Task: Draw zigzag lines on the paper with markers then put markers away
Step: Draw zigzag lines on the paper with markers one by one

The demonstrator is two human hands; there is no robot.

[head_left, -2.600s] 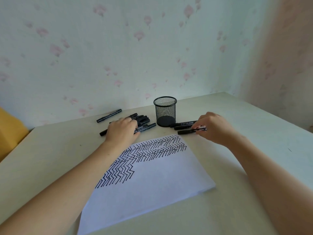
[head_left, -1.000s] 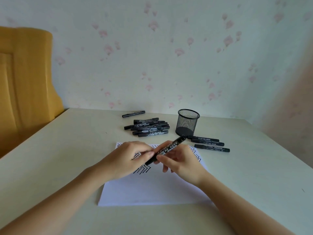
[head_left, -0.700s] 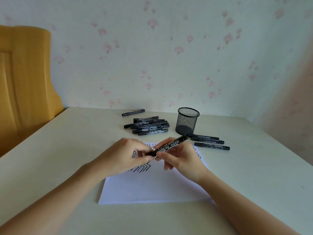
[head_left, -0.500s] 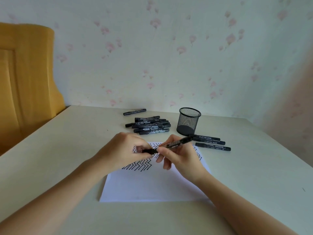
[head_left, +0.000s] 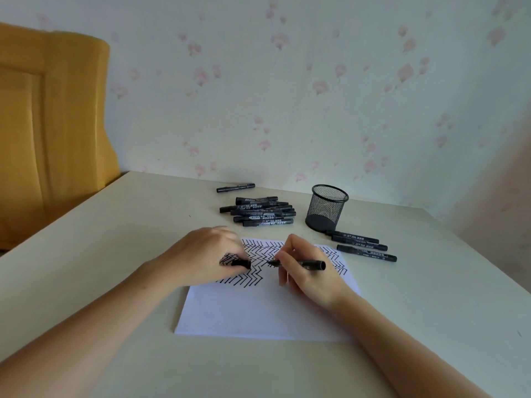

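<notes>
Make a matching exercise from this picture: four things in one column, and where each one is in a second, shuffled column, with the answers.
Things
1. cap
2. open marker
3. mesh cup
4. single marker

Places
A. standing on the table between two groups of markers
B. pinched in the left hand
C. lying alone near the wall, behind the pile
D. held in the right hand over the paper

Pairs: 1-B, 2-D, 3-A, 4-C
</notes>
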